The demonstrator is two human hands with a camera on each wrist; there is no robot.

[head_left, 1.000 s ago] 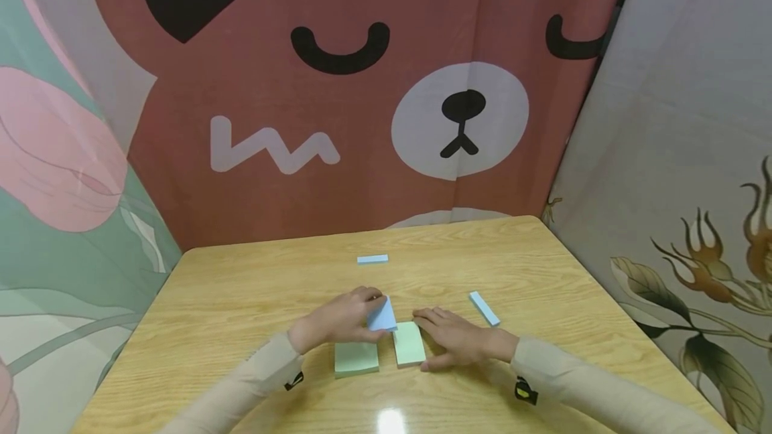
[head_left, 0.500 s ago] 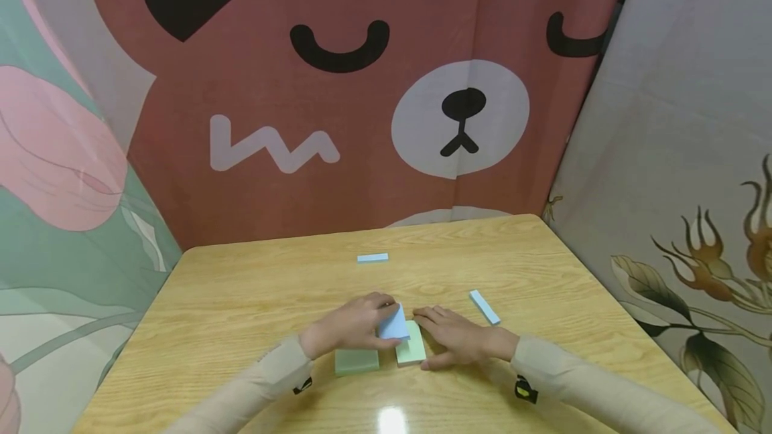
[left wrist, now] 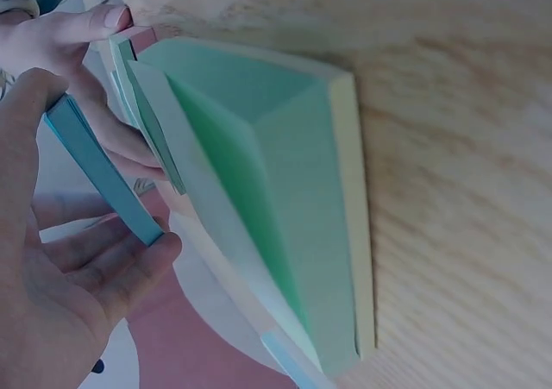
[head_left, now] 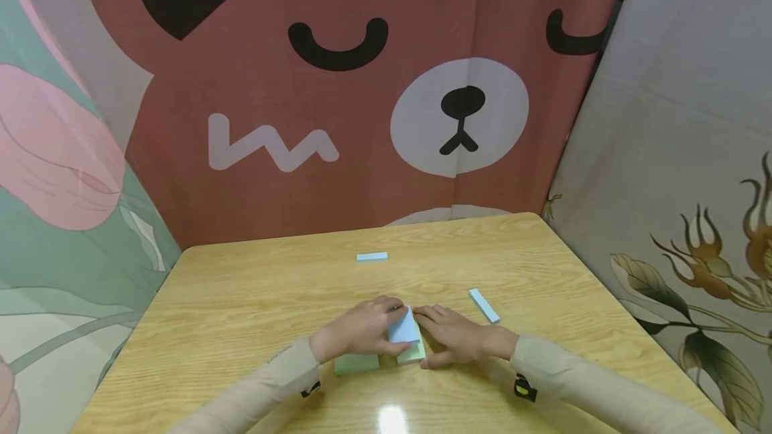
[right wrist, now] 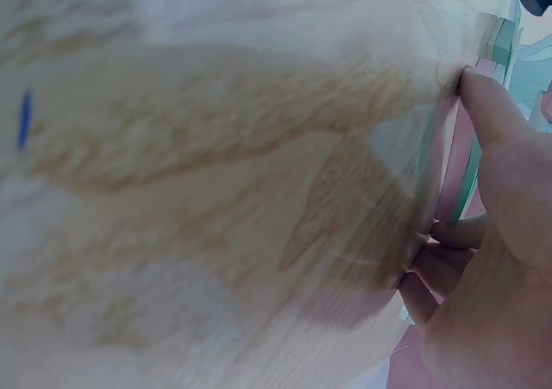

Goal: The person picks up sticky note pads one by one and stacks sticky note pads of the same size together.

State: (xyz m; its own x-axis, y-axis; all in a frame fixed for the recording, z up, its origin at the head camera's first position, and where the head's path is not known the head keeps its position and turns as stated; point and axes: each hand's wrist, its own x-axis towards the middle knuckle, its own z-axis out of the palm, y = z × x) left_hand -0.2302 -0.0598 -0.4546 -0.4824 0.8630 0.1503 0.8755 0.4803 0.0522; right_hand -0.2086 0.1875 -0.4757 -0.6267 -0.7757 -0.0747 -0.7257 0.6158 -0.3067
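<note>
My left hand [head_left: 358, 327] holds a blue sticky note pad [head_left: 403, 328] between thumb and fingers, tilted over a small stack with a light green sticky note pad [head_left: 413, 355] on top. A pink layer [left wrist: 141, 35] shows below the green one in the left wrist view. My right hand [head_left: 458, 335] grips that stack along its right side, thumb at the near corner and fingertips at the far one. A wider green sticky note pad [head_left: 356, 364] lies under my left wrist; its top sheets [left wrist: 233, 182] stand partly lifted in the left wrist view.
A narrow light blue strip pad [head_left: 372, 257] lies toward the back of the wooden table [head_left: 241, 286]. Another light blue strip pad [head_left: 484, 306] rests at an angle beyond my right hand. A bear-print curtain [head_left: 362, 186] hangs behind the table's far edge.
My left hand has carried the blue pad rightward from over the wider green pad to over the light green stack. My right hand stays in place.
</note>
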